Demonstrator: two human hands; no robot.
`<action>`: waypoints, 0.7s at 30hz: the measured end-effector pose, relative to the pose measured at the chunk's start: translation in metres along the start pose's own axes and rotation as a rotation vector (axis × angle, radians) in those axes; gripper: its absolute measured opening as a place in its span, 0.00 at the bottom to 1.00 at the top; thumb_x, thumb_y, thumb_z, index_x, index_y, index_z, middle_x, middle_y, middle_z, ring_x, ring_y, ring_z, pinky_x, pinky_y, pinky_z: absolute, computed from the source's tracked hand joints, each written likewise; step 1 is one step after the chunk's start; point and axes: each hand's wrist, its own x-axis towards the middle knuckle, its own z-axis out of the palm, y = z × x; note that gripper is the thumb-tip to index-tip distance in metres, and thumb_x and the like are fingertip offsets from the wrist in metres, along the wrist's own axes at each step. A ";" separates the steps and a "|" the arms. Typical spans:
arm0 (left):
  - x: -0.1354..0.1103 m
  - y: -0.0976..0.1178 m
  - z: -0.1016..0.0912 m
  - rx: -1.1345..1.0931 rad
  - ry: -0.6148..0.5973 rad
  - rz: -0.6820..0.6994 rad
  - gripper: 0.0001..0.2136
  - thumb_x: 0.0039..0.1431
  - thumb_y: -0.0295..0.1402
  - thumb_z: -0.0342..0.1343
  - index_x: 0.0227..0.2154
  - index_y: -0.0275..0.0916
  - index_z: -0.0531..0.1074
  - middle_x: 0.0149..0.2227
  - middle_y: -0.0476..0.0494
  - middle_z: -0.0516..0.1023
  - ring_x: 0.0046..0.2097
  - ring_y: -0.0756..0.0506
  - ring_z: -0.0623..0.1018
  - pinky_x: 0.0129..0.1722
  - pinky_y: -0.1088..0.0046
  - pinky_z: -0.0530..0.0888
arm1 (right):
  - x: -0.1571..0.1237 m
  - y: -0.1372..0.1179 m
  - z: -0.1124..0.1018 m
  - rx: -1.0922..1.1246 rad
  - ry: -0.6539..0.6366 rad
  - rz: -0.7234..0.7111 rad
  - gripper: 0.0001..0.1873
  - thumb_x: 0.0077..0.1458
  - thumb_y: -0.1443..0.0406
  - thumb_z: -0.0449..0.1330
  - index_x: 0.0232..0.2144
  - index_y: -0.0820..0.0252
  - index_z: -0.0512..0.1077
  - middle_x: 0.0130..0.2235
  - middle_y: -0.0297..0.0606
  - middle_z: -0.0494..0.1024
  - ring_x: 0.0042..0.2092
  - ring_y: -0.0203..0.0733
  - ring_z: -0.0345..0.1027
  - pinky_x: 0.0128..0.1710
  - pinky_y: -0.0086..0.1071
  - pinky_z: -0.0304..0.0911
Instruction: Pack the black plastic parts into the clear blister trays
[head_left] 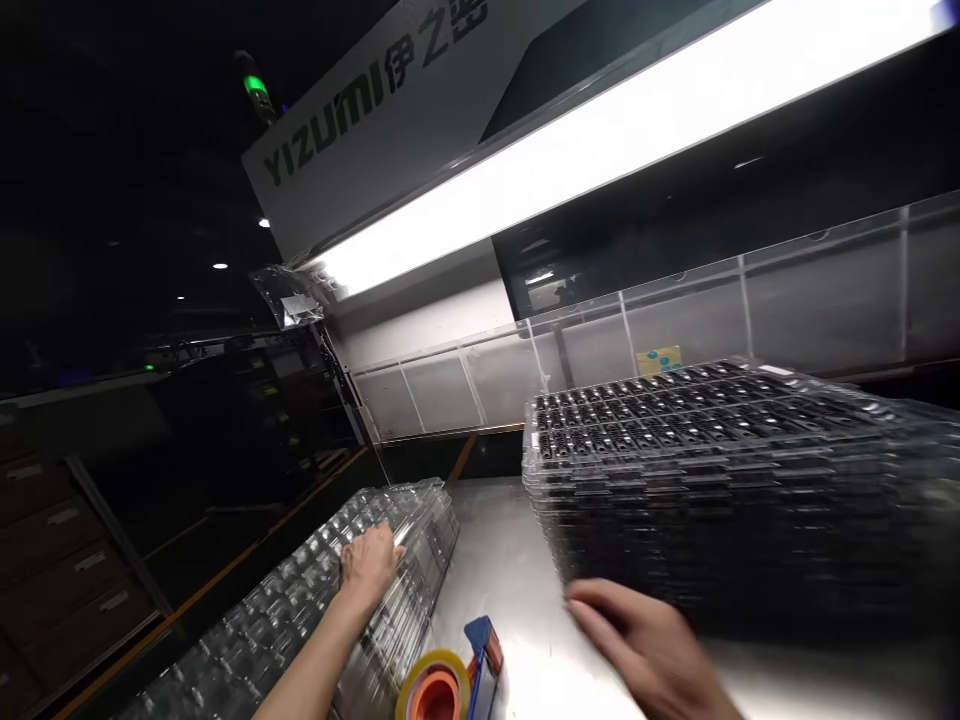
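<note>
At lower left, a stack of clear plastic blister trays point(277, 590) stands with empty moulded pockets on top. My left hand point(371, 565) lies at its near right edge, fingers curled over the rim of the top tray. To the right, my right hand point(649, 640) hovers over the metal table, slightly blurred. Its thumb and forefinger reach forward with a gap between them and nothing visible in it. Just beyond that hand rises a tall stack of filled trays point(720, 480), with rows of black parts in the top one.
A tape dispenser point(484, 665) with a roll of yellowish tape point(409, 685) sits on the metal table point(487, 530) between the stacks. A machine point(420, 110) with a bright light strip and clear panels stands behind. Cardboard boxes point(67, 560) are piled at far left.
</note>
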 end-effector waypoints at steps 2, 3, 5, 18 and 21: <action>0.010 -0.002 -0.005 -0.011 0.008 -0.025 0.14 0.62 0.42 0.52 0.42 0.36 0.70 0.40 0.45 0.76 0.41 0.47 0.76 0.44 0.61 0.74 | 0.046 -0.019 0.062 -0.115 -0.133 -0.179 0.17 0.64 0.61 0.49 0.48 0.57 0.73 0.46 0.43 0.79 0.44 0.44 0.74 0.43 0.32 0.69; 0.014 -0.004 -0.007 -0.025 0.009 -0.030 0.14 0.62 0.42 0.53 0.42 0.36 0.70 0.41 0.45 0.76 0.42 0.47 0.76 0.44 0.61 0.74 | 0.066 -0.027 0.095 -0.139 -0.172 -0.255 0.17 0.62 0.63 0.51 0.49 0.57 0.72 0.50 0.42 0.77 0.48 0.45 0.71 0.48 0.34 0.66; 0.023 -0.012 -0.011 -0.064 -0.005 -0.027 0.13 0.62 0.42 0.53 0.40 0.36 0.71 0.39 0.46 0.76 0.40 0.47 0.76 0.43 0.62 0.74 | 0.099 -0.038 0.157 -0.170 -0.266 -0.396 0.14 0.54 0.65 0.59 0.43 0.51 0.75 0.50 0.36 0.77 0.51 0.47 0.69 0.48 0.35 0.65; 0.047 -0.040 -0.025 -0.163 -0.002 0.042 0.03 0.51 0.33 0.52 0.25 0.41 0.68 0.27 0.48 0.76 0.31 0.46 0.74 0.27 0.72 0.58 | 0.150 -0.021 0.267 -0.303 -0.254 -0.438 0.16 0.57 0.54 0.55 0.38 0.59 0.74 0.46 0.46 0.73 0.50 0.54 0.63 0.52 0.49 0.56; 0.056 -0.055 -0.059 -0.078 0.086 0.044 0.02 0.52 0.32 0.50 0.29 0.42 0.67 0.30 0.47 0.76 0.32 0.45 0.75 0.28 0.71 0.57 | 0.168 -0.040 0.287 -0.304 -0.340 -0.420 0.29 0.50 0.48 0.59 0.48 0.60 0.72 0.50 0.51 0.73 0.52 0.60 0.63 0.56 0.58 0.51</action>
